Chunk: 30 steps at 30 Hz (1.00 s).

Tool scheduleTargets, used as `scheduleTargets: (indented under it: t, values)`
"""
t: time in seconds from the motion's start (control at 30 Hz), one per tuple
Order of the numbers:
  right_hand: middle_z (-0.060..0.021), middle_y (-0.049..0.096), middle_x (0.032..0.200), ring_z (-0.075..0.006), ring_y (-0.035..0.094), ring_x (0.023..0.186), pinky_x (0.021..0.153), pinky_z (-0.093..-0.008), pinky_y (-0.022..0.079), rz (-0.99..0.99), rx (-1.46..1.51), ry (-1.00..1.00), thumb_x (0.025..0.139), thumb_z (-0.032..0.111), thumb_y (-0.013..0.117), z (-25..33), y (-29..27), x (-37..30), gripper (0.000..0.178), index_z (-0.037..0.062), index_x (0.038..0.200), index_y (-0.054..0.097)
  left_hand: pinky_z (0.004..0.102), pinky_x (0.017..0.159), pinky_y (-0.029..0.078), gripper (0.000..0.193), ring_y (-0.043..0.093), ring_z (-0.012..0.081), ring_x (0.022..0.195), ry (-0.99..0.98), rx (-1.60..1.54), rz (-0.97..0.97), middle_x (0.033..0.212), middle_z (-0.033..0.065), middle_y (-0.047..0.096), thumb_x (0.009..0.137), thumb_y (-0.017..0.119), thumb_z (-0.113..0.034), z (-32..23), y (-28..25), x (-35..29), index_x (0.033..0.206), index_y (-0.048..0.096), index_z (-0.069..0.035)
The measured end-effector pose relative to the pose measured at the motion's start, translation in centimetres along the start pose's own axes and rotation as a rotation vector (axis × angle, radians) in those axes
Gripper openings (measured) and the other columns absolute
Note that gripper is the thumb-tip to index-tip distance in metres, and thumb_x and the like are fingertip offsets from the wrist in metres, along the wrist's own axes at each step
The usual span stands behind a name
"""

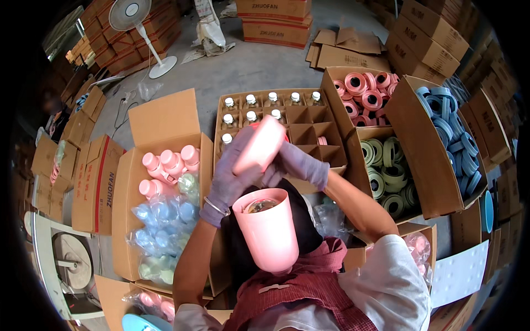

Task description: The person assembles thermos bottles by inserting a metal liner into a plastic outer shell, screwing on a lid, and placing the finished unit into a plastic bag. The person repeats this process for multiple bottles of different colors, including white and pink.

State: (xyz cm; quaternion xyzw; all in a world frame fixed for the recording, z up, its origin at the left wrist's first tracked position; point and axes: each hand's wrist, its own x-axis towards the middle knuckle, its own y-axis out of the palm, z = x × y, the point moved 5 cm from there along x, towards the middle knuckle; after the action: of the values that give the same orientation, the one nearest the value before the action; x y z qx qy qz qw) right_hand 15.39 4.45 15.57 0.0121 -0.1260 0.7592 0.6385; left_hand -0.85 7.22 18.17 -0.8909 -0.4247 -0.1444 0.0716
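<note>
As the pink shell (269,234) sits open end up by the apron (298,300), the left hand (229,165) clasps a pink part (262,144) above it, fingers curled round; the right hand (301,163) is close against it, finger grip hidden, can't tell. Looks like two-handed fitting; the next move calls for steady aim.

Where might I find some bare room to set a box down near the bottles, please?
The widest bare patch is grey floor between the fan base, flattened cardboard and divided carton; several of its right-hand compartments look free too. Around the left hand and right hand it is crowded, with an open carton leftward and ring cartons rightward.
</note>
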Motion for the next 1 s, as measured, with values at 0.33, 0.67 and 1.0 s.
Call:
scheduleTargets:
  t: [0.33, 0.67, 1.0]
  values:
    - [-0.0179, 0.05, 0.108, -0.0315, 0.059, 0.083, 0.061, -0.0375, 0.054, -0.133, -0.933, -0.459, 0.084, 0.017, 0.068, 3.1, 2.2, -0.7, 0.057, 0.027, 0.138, 0.05, 0.0264, 0.092, 0.048, 0.045, 0.06, 0.0129, 0.106, -0.298, -0.387, -0.14, 0.119, 0.0062, 0.063, 0.105, 0.043, -0.033, -1.2, -1.8, 0.6, 0.13, 0.054, 0.003]
    - [-0.0195, 0.047, 0.129, -0.0334, 0.06, 0.091, 0.078, -0.0405, 0.055, -0.146, -1.172, -0.576, 0.081, 0.012, 0.062, 5.9, 2.4, 0.2, 0.046, 0.0236, 0.125, 0.055, 0.0292, 0.092, 0.048, 0.038, 0.056, 0.0147, 0.108, -0.326, -0.441, -0.05, 0.121, 0.0062, 0.058, 0.103, 0.051, -0.021, 0.0, -2.0, -0.1, 0.133, 0.051, 0.002]
    - [-0.0065, 0.067, 0.072, -0.0134, 0.061, 0.047, 0.041, -0.0259, 0.049, 0.248, 0.262, 0.555, 0.101, 0.039, 0.05, -4.0, 0.3, -2.8, 0.041, 0.0005, 0.101, 0.065, 0.0404, 0.104, 0.042, 0.06, 0.055, 0.0329, 0.122, 0.109, 0.352, 0.275, 0.132, 0.0162, 0.058, 0.076, 0.079, -0.021, 3.0, -3.7, -2.5, 0.13, 0.06, -0.003]
